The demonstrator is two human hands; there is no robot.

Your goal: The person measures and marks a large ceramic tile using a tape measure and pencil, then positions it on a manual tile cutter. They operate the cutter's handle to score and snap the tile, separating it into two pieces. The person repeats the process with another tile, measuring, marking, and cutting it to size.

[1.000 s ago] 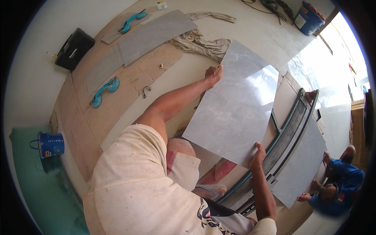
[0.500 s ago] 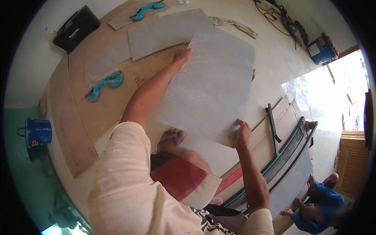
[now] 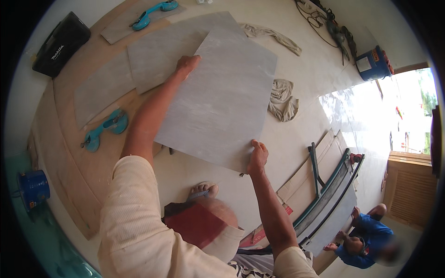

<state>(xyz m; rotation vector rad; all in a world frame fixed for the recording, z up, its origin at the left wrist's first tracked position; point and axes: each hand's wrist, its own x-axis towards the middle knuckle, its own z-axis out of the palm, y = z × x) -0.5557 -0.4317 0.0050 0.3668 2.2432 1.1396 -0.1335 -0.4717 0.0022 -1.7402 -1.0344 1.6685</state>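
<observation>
The pale floor [image 3: 306, 125] spreads furthest. Over it, near the middle towards 12 o'clock, the grey tile [image 3: 218, 97] is held out flat side up, its far end overlapping in view a grey slab [image 3: 157, 51] lying at 11 o'clock. Whether they touch I cannot tell; a dipping far edge could knock the slab and chip either piece. A long rail cutter [image 3: 327, 199] lies at 4 o'clock, apart from the tile. A black case [image 3: 62, 44] sits at 10 o'clock. At 2 o'clock, a crumpled cloth [image 3: 282, 103] shows beside the tile's right edge and could snag under it. A turquoise suction lifter [image 3: 104, 128] rests at 9 o'clock. A sandalled foot [image 3: 204, 189], towards 6 o'clock, could be struck if the grip slipped. Both hands are closed: the left hand [image 3: 187, 65] around the left edge, the right hand [image 3: 257, 157] at the lower right corner; uneven support could twist the tile loose.
</observation>
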